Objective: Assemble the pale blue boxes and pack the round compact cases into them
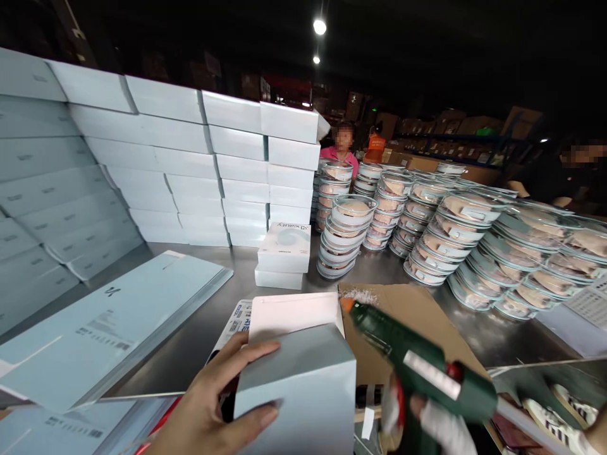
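**Listener:** Pale blue box (296, 385) first, please. Where is it?

**Me:** It stands at the near edge of the steel worktable (199, 328), straight in front of me, with its white top flap (294, 316) raised and tilted away. My left hand (213, 404) grips its left side: the fingers are spread and pressed flat on the front face, the thumb hooked on the near corner.

**Listener:** And your other hand?

**Me:** My right hand (439, 426) is closed round the handle of a green glue gun (420, 370), with one finger taped in white. The orange nozzle points left and sits just beside the box's upper right corner; I cannot tell whether it touches.

**Listener:** What lies around you?

**Me:** A brown cardboard sheet (408, 322) lies under the gun. On my left is a flat stack of unfolded blue carton blanks (109, 322). Behind them rises a wall of finished boxes (190, 164), and two more small boxes (283, 253) are stacked mid-table. On the right stand many columns of round clear-lidded containers (455, 234). Across the table sits a person in a pink top (339, 155).
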